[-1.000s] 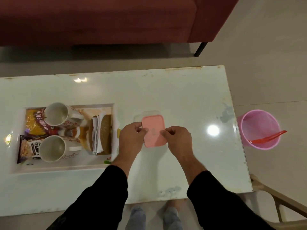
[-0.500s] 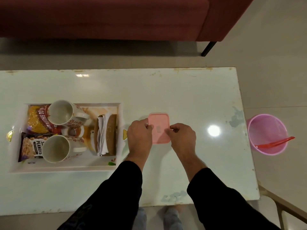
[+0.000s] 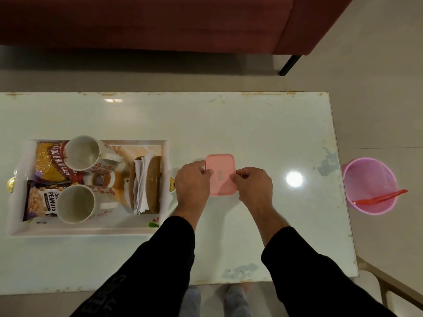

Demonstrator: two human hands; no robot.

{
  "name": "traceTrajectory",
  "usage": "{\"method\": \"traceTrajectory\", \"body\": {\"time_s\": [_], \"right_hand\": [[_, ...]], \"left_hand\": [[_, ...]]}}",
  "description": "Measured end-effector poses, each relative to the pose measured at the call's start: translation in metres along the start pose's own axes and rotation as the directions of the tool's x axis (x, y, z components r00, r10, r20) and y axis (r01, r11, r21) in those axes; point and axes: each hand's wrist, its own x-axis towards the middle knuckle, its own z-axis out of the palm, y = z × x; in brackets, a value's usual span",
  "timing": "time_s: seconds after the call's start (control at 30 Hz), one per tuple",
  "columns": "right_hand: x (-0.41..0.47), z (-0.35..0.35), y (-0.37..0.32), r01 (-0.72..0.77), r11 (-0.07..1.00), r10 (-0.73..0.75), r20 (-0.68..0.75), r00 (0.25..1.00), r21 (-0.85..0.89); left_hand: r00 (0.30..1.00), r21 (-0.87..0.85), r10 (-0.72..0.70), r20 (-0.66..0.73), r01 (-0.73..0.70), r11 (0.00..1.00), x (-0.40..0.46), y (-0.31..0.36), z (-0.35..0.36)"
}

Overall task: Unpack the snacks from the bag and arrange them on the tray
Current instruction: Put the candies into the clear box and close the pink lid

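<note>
A small box with a pink lid [image 3: 220, 173] sits on the white table [image 3: 229, 124], just right of the tray. My left hand [image 3: 192, 181] grips its left edge and my right hand [image 3: 255, 184] grips its right edge, fingers curled on the lid. The white tray [image 3: 20, 225] at the left holds a yellow bhujia packet [image 3: 47, 163], a peanuts packet [image 3: 39, 201], two empty mugs [image 3: 82, 153] [image 3: 75, 203] and a brown napkin holder with white napkins [image 3: 144, 184]. No bag is in sight.
A red sofa [image 3: 146, 21] runs along the far side of the table. On the floor to the right stands a pink bucket [image 3: 369, 186] with a red scoop in it. A chair frame [image 3: 389, 284] shows at the lower right.
The pink lid, tilted up from the clear box a second ago, now lies flat on it. Both hands stay at its edges. The view has shifted slightly.
</note>
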Motion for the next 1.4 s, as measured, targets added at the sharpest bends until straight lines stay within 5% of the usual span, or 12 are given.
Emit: {"method": "traceTrajectory", "body": {"time_s": [0.23,0.83,1.23,1.4], "right_hand": [[0.011,-0.006,0.000,-0.147,0.964,0.116,0.146,0.982,0.221],[0.003,0.001,0.015,-0.083,0.953,0.052,0.114,0.992,0.290],[-0.019,0.000,0.034,-0.195,0.844,0.107,0.199,0.974,0.499],[-0.026,0.006,0.047,-0.214,0.863,0.129,0.209,0.969,0.458]], "left_hand": [[0.957,-0.370,-0.202,0.206,0.267,0.890,0.014,-0.011,0.003],[0.979,-0.415,-0.117,0.169,0.179,0.892,-0.008,-0.026,0.006],[0.947,-0.599,-0.181,0.263,0.308,0.739,-0.034,-0.048,0.020],[0.940,-0.533,-0.208,0.271,0.326,0.781,-0.042,-0.064,0.029]]}}
